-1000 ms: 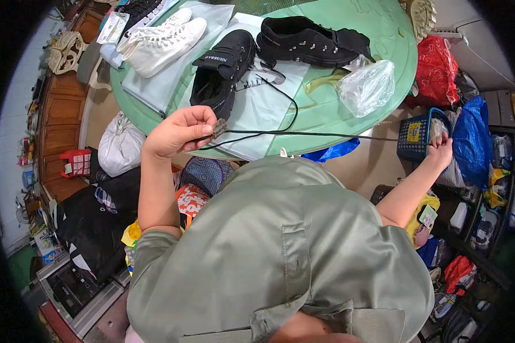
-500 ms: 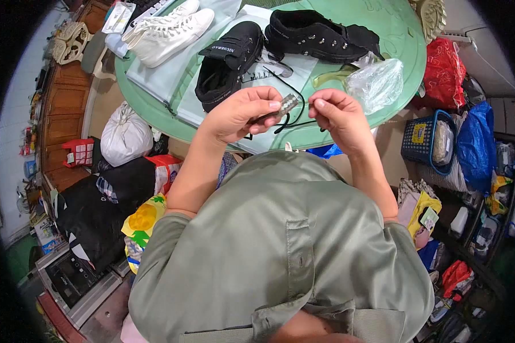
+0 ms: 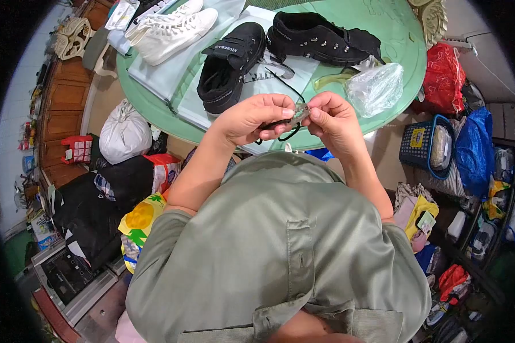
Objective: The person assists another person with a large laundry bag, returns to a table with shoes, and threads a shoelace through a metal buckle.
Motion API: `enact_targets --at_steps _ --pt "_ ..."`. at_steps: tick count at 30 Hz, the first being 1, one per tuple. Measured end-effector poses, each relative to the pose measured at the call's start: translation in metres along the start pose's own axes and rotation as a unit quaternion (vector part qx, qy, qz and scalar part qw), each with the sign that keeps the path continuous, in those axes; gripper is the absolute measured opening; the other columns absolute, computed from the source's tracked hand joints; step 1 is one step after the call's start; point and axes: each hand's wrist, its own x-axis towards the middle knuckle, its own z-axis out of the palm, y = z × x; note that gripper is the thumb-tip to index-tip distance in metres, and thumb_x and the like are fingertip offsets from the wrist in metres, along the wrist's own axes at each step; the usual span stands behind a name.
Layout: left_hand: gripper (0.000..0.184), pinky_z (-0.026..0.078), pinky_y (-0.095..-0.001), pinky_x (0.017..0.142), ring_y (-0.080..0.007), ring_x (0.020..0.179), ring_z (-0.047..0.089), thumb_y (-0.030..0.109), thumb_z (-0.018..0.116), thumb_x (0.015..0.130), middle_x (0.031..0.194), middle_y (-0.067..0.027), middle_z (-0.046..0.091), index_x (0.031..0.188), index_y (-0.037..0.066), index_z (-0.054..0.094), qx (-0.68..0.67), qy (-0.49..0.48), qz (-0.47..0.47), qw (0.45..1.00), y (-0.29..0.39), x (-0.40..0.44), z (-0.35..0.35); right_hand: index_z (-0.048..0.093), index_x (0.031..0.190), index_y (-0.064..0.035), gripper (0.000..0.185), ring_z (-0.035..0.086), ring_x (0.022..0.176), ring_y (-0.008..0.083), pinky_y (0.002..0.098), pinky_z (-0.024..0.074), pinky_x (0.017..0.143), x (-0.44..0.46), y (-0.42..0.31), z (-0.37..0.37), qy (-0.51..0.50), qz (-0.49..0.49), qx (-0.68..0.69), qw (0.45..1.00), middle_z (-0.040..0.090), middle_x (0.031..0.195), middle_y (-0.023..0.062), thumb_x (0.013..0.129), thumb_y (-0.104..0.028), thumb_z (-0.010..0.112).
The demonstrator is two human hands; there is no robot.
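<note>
Between my hands is a small, flat grey metal piece with a notched outline, which looks like a razor blade [image 3: 299, 114]. My left hand [image 3: 253, 118] pinches one side of it, fingers curled, with black cord at the fingertips. At its other end my right hand [image 3: 333, 117] is closed in a pinch; whether it also grips some cord is hidden. A black shoelace [image 3: 290, 135] loops below the fingers and runs up toward the shoes. Just beyond my left hand stands a black shoe [image 3: 223, 86] with a strap, and another black shoe [image 3: 326, 41] lies on its side behind.
The round green table [image 3: 154, 123] carries white high-top shoes [image 3: 171, 31], flat plastic-wrapped packets [image 3: 180, 63] and a crumpled clear plastic bag [image 3: 375, 88]. On the right are a blue basket [image 3: 420, 140] and blue bag [image 3: 475, 143]. A white sack [image 3: 126, 134] sits at left.
My right hand has moved left to meet the blade, closing the gap between the hands. My left hand has shifted slightly right with the blade. The shoes look unmoved on the table.
</note>
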Motion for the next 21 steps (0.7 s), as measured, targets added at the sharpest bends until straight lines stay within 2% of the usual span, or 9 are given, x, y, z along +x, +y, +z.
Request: enact_targets --at_steps 5,8,11,13,14,16,20,21 --pt "0.012 0.026 -0.0131 0.036 -0.0021 0.042 0.036 0.015 0.052 0.082 0.061 -0.0004 0.048 0.081 0.004 0.048 -0.038 -0.037 -0.015 0.998 -0.007 0.004 -0.003 0.056 0.090 -0.0037 0.013 0.050 0.055 0.0065 0.0170 0.0333 0.045 -0.002 -0.004 0.001 -0.041 0.015 0.056 0.997 0.060 0.070 0.0059 0.078 -0.007 0.059" --pt "0.011 0.027 -0.0130 0.037 -0.0023 0.043 0.037 0.015 0.052 0.082 0.061 0.0001 0.047 0.080 0.005 0.048 -0.047 -0.021 -0.011 0.999 -0.014 0.006 -0.003 0.056 0.096 -0.0030 0.018 0.051 0.057 0.0065 0.0165 0.0346 0.046 -0.002 -0.004 -0.002 -0.084 0.045 0.083 0.992 0.060 0.073 0.0057 0.078 -0.007 0.059" --pt "0.011 0.027 -0.0134 0.037 -0.0025 0.043 0.037 0.016 0.053 0.082 0.060 0.0006 0.047 0.078 0.006 0.049 0.007 0.037 0.007 0.999 -0.009 0.003 0.003 0.055 0.099 -0.0025 0.021 0.051 0.059 0.0065 0.0174 0.0361 0.048 -0.005 -0.004 -0.001 -0.031 0.051 0.048 0.997 0.059 0.074 0.0040 0.078 -0.007 0.059" --pt "0.011 0.027 -0.0136 0.037 -0.0026 0.043 0.037 0.016 0.053 0.082 0.060 0.0007 0.047 0.077 0.007 0.049 0.029 0.056 0.021 0.998 -0.013 0.003 0.004 0.056 0.095 -0.0028 0.016 0.050 0.064 0.0053 0.0176 0.0372 0.053 -0.007 -0.007 0.001 0.000 0.042 -0.092 0.995 0.058 0.074 0.0011 0.080 -0.007 0.057" --pt "0.012 0.027 -0.0138 0.037 -0.0027 0.043 0.037 0.016 0.053 0.082 0.059 0.0008 0.047 0.077 0.007 0.049 0.051 0.075 0.034 0.995 -0.014 0.003 0.004 0.056 0.095 -0.0028 0.016 0.050 0.064 0.0053 0.0176 0.0372 0.053 -0.007 -0.007 0.001 0.000 0.043 -0.092 0.995 0.058 0.074 0.0011 0.080 -0.007 0.057" --pt "0.011 0.027 -0.0140 0.037 -0.0028 0.043 0.037 0.016 0.053 0.083 0.059 0.0008 0.047 0.077 0.007 0.049 0.050 0.073 0.033 0.996 -0.014 0.004 0.006 0.055 0.090 -0.0037 0.009 0.049 0.071 0.0050 0.0186 0.0381 0.061 -0.006 -0.005 0.003 0.002 -0.013 -0.144 0.989 0.056 0.079 -0.0002 0.081 -0.007 0.056" --pt "0.010 0.027 -0.0145 0.037 -0.0034 0.043 0.038 0.016 0.052 0.083 0.058 0.0008 0.047 0.078 0.007 0.050 0.062 0.073 0.036 0.995 -0.010 0.005 0.004 0.053 0.086 -0.0042 0.006 0.047 0.078 0.0064 0.0200 0.0374 0.071 -0.001 -0.003 0.012 0.035 -0.047 -0.218 0.974 0.055 0.085 0.0005 0.082 -0.009 0.054" --pt "0.010 0.027 -0.0145 0.037 -0.0034 0.043 0.038 0.016 0.052 0.083 0.058 0.0008 0.047 0.078 0.007 0.050 0.061 0.072 0.035 0.995 -0.009 0.006 0.004 0.053 0.086 -0.0041 0.006 0.047 0.080 0.0076 0.0210 0.0367 0.073 0.003 -0.005 0.014 0.055 -0.105 -0.202 0.972 0.055 0.087 0.0011 0.083 -0.009 0.052"
